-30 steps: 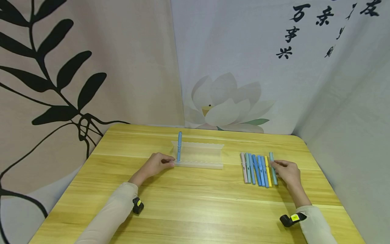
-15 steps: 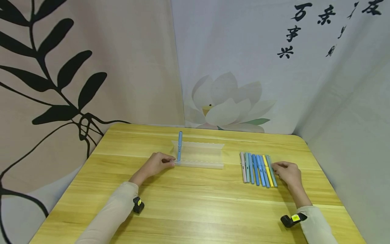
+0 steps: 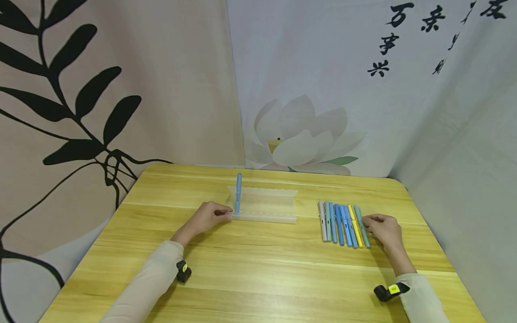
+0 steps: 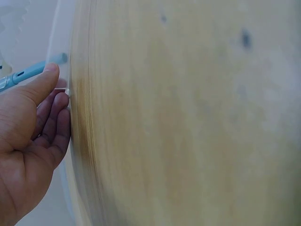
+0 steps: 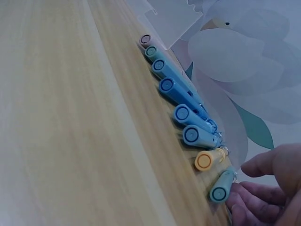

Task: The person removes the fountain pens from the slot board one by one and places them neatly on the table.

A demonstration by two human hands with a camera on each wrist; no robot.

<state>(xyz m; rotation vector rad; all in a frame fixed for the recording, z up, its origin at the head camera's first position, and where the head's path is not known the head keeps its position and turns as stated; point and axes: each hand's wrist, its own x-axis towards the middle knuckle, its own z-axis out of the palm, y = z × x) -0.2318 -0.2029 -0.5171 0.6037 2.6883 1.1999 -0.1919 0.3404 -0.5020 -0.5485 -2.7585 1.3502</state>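
Note:
My left hand [image 3: 209,218] pinches the near left corner of a clear plastic pen rack [image 3: 266,219] between thumb and fingers. A light blue pen [image 3: 238,193] stands propped at the rack's left end, close to that hand; the left wrist view shows this pen [image 4: 30,71] beyond the thumb. At the right, my right hand [image 3: 383,229] holds the upper part of a grey-green pen [image 3: 362,228] with its fingertips. That pen [image 5: 221,186] lies at the right end of a row, beside a yellow pen [image 3: 355,226]; its barrel end shows in the right wrist view.
The row also has a pinkish-grey pen [image 3: 322,222] at its left end and several green and blue pens [image 3: 339,224] between. All lie side by side on the wooden table [image 3: 258,269]. A printed curtain [image 3: 315,80] hangs behind the table's far edge.
The grey-green pen was drawn down level with the row and against the yellow pen, then shifted slightly right with my right hand. The left hand, rack and propped pen stayed put.

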